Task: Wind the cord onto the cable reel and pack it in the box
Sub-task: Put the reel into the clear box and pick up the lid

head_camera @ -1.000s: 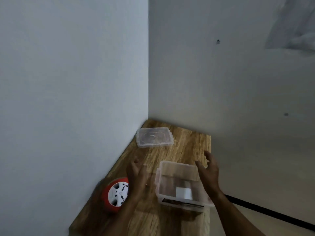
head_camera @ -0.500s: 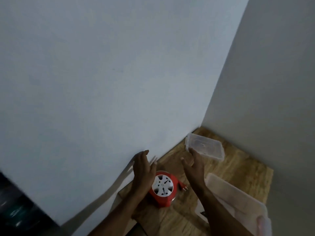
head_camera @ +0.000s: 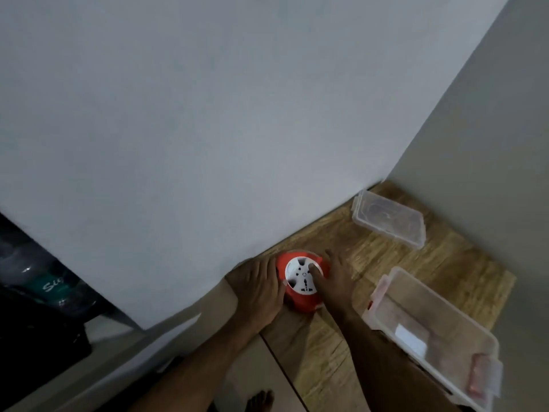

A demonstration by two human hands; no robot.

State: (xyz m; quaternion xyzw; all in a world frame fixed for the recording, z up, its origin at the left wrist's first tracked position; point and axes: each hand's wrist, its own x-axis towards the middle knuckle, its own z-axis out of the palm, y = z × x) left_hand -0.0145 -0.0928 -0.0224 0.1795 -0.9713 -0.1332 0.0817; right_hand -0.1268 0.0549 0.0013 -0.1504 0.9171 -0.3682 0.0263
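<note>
1. Light wooden tabletop with visible grain [head_camera: 350,352], pushed into a corner between two plain grey-white walls [head_camera: 208,114]; dim light; a dark shelf space with blurred bottles at far left [head_camera: 35,281].
2. On the wood: one round orange plastic cable reel with a white socket face [head_camera: 301,278], lying socket-up near the left wall; one clear plastic rectangular box [head_camera: 433,331], open, at the right edge; one clear plastic lid [head_camera: 389,223], flat in the far corner, well apart from the box.
3. Left hand [head_camera: 258,289] against the reel's left side, fingers together and curved round the rim, hiding that side.
4. Right hand [head_camera: 334,281] on the reel's right side, fingers spread, one fingertip [head_camera: 312,266] pressed on the white face; right flank covered.
5. Cord not discernible.
6. A bare foot [head_camera: 261,402] at the bottom edge, below the table.
7. Count: one reel, one box, one lid, two hands.
</note>
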